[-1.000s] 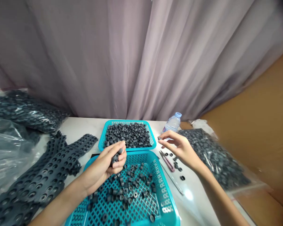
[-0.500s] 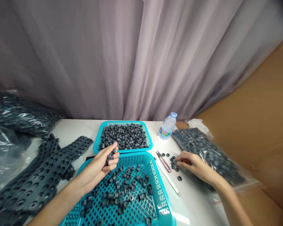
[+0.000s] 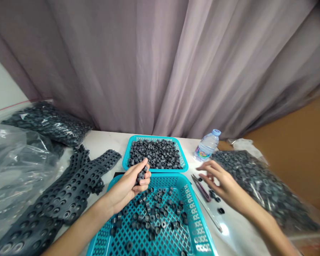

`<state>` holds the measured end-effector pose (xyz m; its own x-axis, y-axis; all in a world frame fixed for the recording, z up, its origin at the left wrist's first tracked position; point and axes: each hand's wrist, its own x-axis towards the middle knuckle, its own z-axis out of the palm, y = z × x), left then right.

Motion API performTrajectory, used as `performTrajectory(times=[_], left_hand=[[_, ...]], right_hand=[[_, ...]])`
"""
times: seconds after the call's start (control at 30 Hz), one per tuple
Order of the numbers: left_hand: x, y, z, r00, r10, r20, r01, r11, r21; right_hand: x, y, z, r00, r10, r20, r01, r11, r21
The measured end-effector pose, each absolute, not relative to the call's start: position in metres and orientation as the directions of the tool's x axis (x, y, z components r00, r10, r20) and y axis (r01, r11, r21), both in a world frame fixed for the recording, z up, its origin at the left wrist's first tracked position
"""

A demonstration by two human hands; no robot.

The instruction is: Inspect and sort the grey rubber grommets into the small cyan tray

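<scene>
My left hand (image 3: 128, 186) is cupped and closed around a handful of small dark rubber rings (image 3: 141, 175), held over the far edge of the near teal basket (image 3: 188, 199). That basket holds several loose rings (image 3: 152, 217). My right hand (image 3: 224, 185) hovers with fingers spread over a few loose rings (image 3: 220, 210) on the white table, right of the small pink snips (image 3: 201, 185); it holds nothing. Behind, a second teal basket (image 3: 126, 156) is heaped with rings.
Dark perforated rubber sheets (image 3: 66, 192) lie at the left beside clear plastic bags (image 3: 13, 156). A clear bag of rings (image 3: 261, 188) lies at the right, a water bottle (image 3: 206, 145) behind it. A thin white stick (image 3: 209, 215) lies by the basket. Curtain behind; brown cardboard at right.
My right hand lifted from the loose rings on the table and opened its fingers. The left hand kept its handful. The camera swung to the left.
</scene>
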<state>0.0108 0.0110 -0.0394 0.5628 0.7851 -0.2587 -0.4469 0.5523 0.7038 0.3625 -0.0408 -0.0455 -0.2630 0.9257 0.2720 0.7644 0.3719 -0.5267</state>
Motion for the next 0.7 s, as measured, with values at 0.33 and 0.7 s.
performTrajectory(times=[0.33, 0.7], left_hand=[[0.01, 0.005, -0.029, 0.46, 0.852, -0.25, -0.379, 0.443, 0.813], [0.013, -0.002, -0.018, 0.46, 0.853, -0.246, -0.281, 0.403, 0.871]], right_hand=[[0.199, -0.004, -0.011, -0.341, 0.888, 0.309, 0.164, 0.38, -0.91], [0.191, -0.007, -0.04, -0.236, 0.92, 0.313, -0.116, 0.294, -0.949]])
